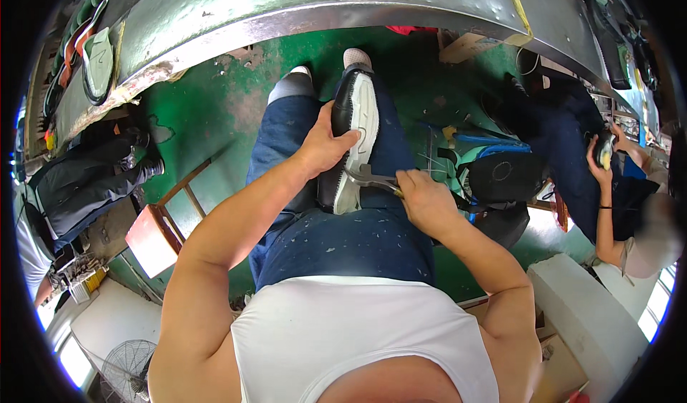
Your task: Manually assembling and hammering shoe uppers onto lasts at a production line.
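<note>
Across my thighs lies a black shoe (366, 109), its whitish underside turned up and its long axis running away from me. My left hand (328, 145) is wrapped round the shoe's left side near the middle, thumb pressed onto the underside. In my closed right hand (428, 199) is a pair of metal pincers (372, 180). Their jaws meet the shoe's edge, on the half closer to my body. Whether the jaws grip any material is too small to tell. Blue trousers (336, 242) with pale specks lie under the shoe.
A metal-topped workbench (286, 6) curves across the far side, with a pale green sole-shaped piece (97, 63) at its left. To the right, a co-worker's hands hold a shoe (605, 151). Nearby are a black bag (499, 177), a stool (152, 240) and a fan (127, 367).
</note>
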The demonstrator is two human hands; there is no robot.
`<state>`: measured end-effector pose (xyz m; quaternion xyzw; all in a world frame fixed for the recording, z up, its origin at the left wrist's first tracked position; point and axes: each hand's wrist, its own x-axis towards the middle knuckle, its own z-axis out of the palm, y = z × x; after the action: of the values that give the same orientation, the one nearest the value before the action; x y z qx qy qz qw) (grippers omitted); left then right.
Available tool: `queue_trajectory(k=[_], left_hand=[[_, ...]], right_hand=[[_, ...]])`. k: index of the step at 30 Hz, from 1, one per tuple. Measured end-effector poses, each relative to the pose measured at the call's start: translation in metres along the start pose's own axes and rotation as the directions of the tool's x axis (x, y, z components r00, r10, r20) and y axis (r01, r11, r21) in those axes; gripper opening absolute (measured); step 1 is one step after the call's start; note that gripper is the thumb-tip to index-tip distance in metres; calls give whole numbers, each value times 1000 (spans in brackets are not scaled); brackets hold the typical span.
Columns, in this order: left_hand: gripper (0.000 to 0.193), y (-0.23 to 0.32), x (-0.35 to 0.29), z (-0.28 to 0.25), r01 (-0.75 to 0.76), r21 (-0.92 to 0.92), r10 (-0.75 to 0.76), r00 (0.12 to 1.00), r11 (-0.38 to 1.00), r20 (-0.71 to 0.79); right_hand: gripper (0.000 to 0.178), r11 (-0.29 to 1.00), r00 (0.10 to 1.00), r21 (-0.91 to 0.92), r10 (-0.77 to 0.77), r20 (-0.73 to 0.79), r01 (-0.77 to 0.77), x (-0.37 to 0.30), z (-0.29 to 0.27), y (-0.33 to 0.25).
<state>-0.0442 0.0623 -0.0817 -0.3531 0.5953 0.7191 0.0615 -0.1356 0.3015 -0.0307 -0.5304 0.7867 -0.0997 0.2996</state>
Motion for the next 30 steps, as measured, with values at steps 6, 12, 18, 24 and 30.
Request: queue_trajectory(k=[6,12,18,24,30], left_hand=[[100,-23,-18,13,-176,660,335,934,730,-121],[102,-54,-23,4,-133,101,138,990,986,-43],[100,-67,-20,7,-259,224,293,947,940,-133],[107,-95,-54,-11,-359,389,308,932,848,188],[112,-85,-62,-15,-218,219,177,965,951,192]], right_hand=[[22,629,884,678,34,466,-381,5,13,40],[24,972,992,227,34,125,-62,-16,23,-2],[18,1000,998,-2,-24,63,24,-21,20,-11],[24,741,638,499,-124,760,-450,14,9,51],[30,533,645,650,-232,728,-542,11,-20,58]])
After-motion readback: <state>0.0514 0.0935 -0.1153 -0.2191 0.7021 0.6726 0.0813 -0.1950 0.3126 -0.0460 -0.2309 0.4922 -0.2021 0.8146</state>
